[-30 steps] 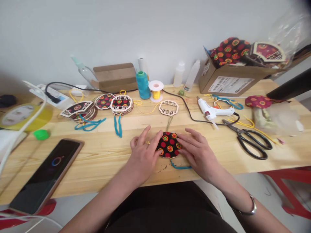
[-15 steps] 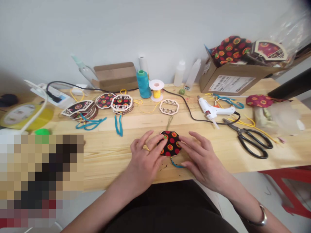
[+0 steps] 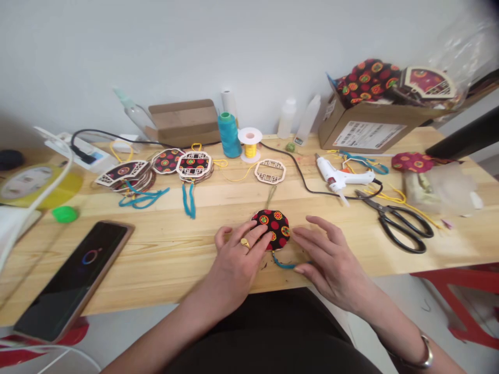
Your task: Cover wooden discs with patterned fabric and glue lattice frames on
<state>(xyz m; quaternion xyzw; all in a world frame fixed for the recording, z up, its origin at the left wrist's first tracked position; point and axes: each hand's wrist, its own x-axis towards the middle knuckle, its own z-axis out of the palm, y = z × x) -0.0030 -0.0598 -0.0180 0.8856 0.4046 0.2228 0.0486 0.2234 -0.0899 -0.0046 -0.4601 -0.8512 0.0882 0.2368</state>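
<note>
An eight-sided piece covered in black patterned fabric (image 3: 275, 225) lies flat on the wooden table in front of me. An olive cord loop (image 3: 270, 196) sticks out at its top, and a teal cord (image 3: 281, 264) trails from its bottom edge. My left hand (image 3: 237, 262), wearing a ring, rests with several fingertips on the fabric's left part, fingers apart. At the right edge hovers my right hand (image 3: 335, 259), fingers spread, its thumb by the teal cord's end. Just beyond the piece is a cut-out wooden lattice frame (image 3: 258, 172).
To the right lie a white glue gun (image 3: 343, 176) and black-handled scissors (image 3: 405, 226). Finished ornaments (image 3: 194, 164), a teal thread cone (image 3: 229, 136) and a yellow spool (image 3: 250, 145) stand behind. A phone (image 3: 74, 280) is at left; a cardboard box (image 3: 362, 130) stands back right.
My left fingers have slid lower on the fabric, and my right fingertips have drawn slightly away from its edge. The lower-left corner, pixelated before, now shows the phone.
</note>
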